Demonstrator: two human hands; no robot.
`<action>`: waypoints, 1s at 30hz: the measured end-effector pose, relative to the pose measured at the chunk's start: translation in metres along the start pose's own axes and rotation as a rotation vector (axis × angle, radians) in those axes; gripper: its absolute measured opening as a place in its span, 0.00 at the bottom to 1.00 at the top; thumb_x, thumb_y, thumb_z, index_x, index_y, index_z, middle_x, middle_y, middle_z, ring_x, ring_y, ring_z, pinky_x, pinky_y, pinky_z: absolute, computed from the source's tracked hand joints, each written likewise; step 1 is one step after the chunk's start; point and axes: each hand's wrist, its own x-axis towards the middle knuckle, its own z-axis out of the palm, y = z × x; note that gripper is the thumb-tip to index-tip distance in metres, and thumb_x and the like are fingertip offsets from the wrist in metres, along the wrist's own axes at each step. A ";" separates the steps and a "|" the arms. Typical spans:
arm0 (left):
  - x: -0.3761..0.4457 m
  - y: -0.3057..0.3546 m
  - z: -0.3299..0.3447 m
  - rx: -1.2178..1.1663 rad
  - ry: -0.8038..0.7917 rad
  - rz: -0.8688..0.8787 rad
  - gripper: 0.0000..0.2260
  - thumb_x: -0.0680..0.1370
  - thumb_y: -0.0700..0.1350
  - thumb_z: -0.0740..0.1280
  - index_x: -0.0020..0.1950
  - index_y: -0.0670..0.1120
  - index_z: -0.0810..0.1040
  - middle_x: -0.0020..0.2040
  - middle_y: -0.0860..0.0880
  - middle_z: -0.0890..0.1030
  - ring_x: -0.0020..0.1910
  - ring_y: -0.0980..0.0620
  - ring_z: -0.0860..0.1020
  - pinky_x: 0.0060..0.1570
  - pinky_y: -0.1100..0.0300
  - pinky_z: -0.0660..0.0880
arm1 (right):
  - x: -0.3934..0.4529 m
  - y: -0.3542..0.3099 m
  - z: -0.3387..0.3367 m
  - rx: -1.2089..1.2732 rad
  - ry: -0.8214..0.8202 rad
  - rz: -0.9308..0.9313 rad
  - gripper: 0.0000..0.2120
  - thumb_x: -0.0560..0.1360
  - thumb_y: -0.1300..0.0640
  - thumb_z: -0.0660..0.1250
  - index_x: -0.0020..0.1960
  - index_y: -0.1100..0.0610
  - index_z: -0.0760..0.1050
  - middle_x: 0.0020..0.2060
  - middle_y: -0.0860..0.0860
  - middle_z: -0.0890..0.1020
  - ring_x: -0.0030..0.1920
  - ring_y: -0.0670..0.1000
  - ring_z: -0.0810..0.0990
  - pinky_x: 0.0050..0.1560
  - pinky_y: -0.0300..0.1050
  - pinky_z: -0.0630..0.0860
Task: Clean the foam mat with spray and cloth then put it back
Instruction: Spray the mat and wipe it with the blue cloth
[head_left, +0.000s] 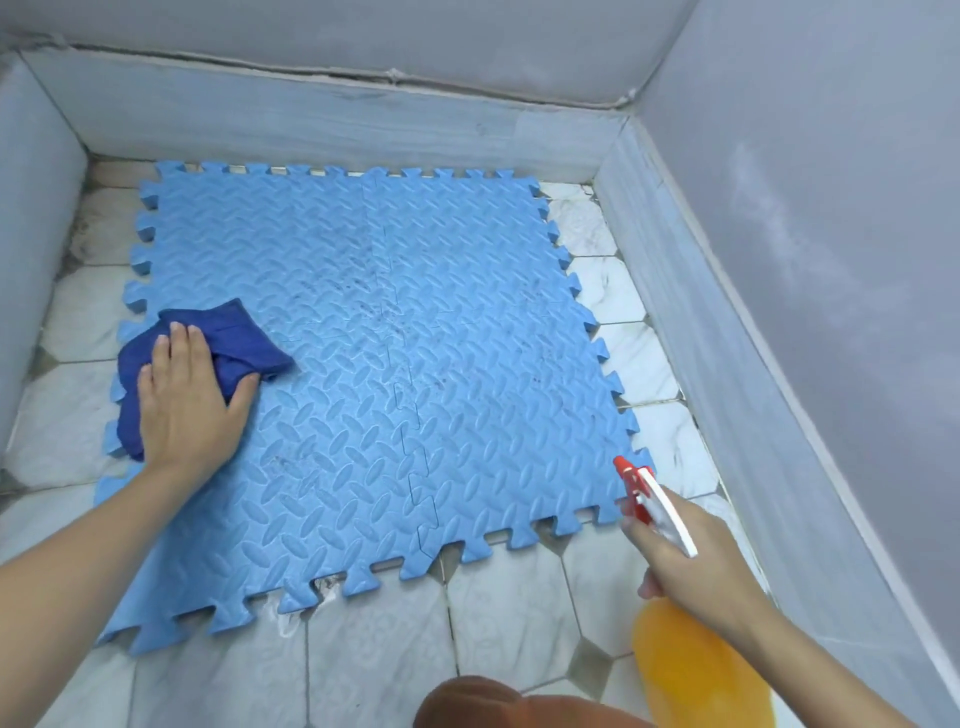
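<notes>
Head view shows the blue foam mat (363, 364), assembled from interlocking tiles, lying flat on the tiled floor (519, 613) in a walled corner. It occupies most of the floor, so its whole upper face is open to spray and wiping without lifting. Dark smudges are visible near its centre, which suggests cleaning is not finished.

The left hand (189, 400) lies palm down, fingers spread and nearly flat, pressing a bunched dark blue cloth (223, 348) against the mat near its left edge. The thumb curls around the cloth's near side. A flat palm spreads pressure over the cloth, as a wiping stroke requires.

The right hand (691, 566) is closed around the neck of a spray bottle (675, 623) with a yellow body, a white head and a red nozzle. The bottle hangs over the floor at the mat's near right corner, nozzle pointed toward the mat, probably kept ready for a further application. Whether a finger bears on the trigger cannot be told.

A brown rounded shape at the bottom edge is unidentified.
</notes>
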 end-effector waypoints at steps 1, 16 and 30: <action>0.000 0.001 -0.001 0.007 0.001 -0.002 0.34 0.79 0.55 0.62 0.76 0.35 0.54 0.77 0.37 0.56 0.75 0.38 0.55 0.71 0.41 0.54 | 0.000 0.002 -0.003 0.005 0.017 0.013 0.07 0.77 0.57 0.66 0.46 0.62 0.75 0.40 0.62 0.81 0.24 0.56 0.81 0.36 0.56 0.78; 0.035 -0.007 -0.073 -0.473 0.175 -0.625 0.12 0.79 0.36 0.52 0.57 0.35 0.72 0.54 0.36 0.78 0.52 0.38 0.75 0.44 0.56 0.64 | 0.024 -0.139 0.062 -0.089 -0.284 -0.344 0.14 0.77 0.55 0.65 0.41 0.66 0.71 0.35 0.63 0.80 0.22 0.52 0.81 0.35 0.51 0.75; 0.031 0.006 -0.074 -0.525 0.192 -0.400 0.10 0.79 0.38 0.53 0.49 0.40 0.74 0.44 0.44 0.79 0.41 0.44 0.74 0.40 0.54 0.68 | 0.033 -0.171 0.082 -0.035 -0.259 -0.370 0.14 0.77 0.56 0.65 0.43 0.68 0.71 0.39 0.66 0.80 0.23 0.52 0.81 0.38 0.54 0.77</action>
